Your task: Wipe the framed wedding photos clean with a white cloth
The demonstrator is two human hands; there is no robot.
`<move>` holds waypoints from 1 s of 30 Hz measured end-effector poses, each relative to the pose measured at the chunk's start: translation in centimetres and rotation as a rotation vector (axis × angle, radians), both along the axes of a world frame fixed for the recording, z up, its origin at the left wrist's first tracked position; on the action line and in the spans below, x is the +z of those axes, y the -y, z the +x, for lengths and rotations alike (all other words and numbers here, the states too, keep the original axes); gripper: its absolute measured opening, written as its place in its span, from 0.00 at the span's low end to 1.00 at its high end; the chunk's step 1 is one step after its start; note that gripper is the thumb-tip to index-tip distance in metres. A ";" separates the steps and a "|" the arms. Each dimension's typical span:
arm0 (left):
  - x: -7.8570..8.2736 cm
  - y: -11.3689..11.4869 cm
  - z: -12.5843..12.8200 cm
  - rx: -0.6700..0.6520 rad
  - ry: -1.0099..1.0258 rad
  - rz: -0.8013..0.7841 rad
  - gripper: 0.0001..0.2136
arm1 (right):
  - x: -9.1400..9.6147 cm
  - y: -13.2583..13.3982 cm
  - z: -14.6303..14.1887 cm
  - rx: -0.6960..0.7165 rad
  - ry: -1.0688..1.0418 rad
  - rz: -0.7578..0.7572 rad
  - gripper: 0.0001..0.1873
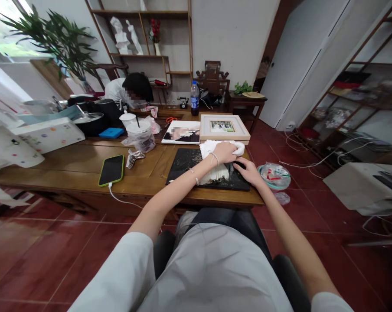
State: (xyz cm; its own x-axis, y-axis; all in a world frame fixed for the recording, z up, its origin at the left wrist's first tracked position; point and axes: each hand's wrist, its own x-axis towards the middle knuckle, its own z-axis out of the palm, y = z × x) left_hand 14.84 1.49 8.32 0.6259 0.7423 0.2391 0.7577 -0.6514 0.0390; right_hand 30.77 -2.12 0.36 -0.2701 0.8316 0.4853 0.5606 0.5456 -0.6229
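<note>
My left hand (224, 152) is closed around a white cloth (208, 147), which bunches out past the fingers on the right. The cloth rests over the back of a flat black board (183, 162) at the table's front edge. My right hand (249, 171) lies on the board's right edge, close beside the left, its fingers stretched out over the surface. Pale crumbs are scattered on the board's left part. A crumpled off-white sheet (217, 173), with dark bits along its edge, lies under my left forearm; whether it joins the cloth I cannot tell.
Behind the board are a framed picture (227, 129), a photo panel (182, 132), orange scissors (171, 119) and a bottle (194, 99). To the left lie a charging phone (112, 170) and a bagged cup (140, 132). A person (131, 89) bends down across the table. A bin (274, 175) stands right.
</note>
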 end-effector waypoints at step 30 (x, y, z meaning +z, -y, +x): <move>-2.4 7.5 -5.5 -0.105 -0.074 0.047 0.14 | -0.2 -0.3 0.3 -0.013 -0.032 -0.018 0.17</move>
